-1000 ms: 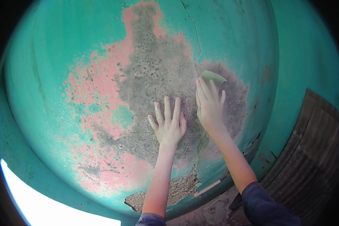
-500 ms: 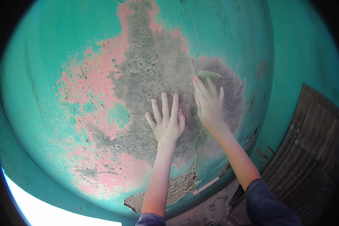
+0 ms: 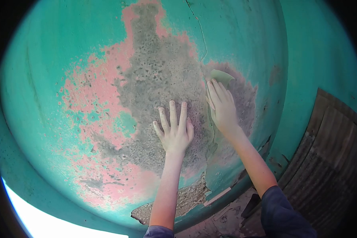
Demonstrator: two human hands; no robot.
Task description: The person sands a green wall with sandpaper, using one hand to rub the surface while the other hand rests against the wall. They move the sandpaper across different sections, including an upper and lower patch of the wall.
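Note:
My left hand [image 3: 175, 133] lies flat with spread fingers on the grey, pitted patch of the wall [image 3: 154, 71]. To its right, my right hand [image 3: 223, 105] presses a thin greenish sheet [image 3: 222, 77] against the wall beside a long crack. The sheet's curled upper edge sticks out past my fingertips, and the rest is hidden under the hand. Around the grey area, pink [image 3: 95, 87] shows through the worn green paint.
A chipped hole with rough material [image 3: 186, 198] sits low on the wall. Corrugated brown sheets [image 3: 325, 158] lean at the right. Broken flakes and debris [image 3: 226, 218] lie at the bottom. Bright light shows at the lower left.
My right hand has turned slightly and its fingers have come closer together over the sheet. My left hand stays at nearly the same spot.

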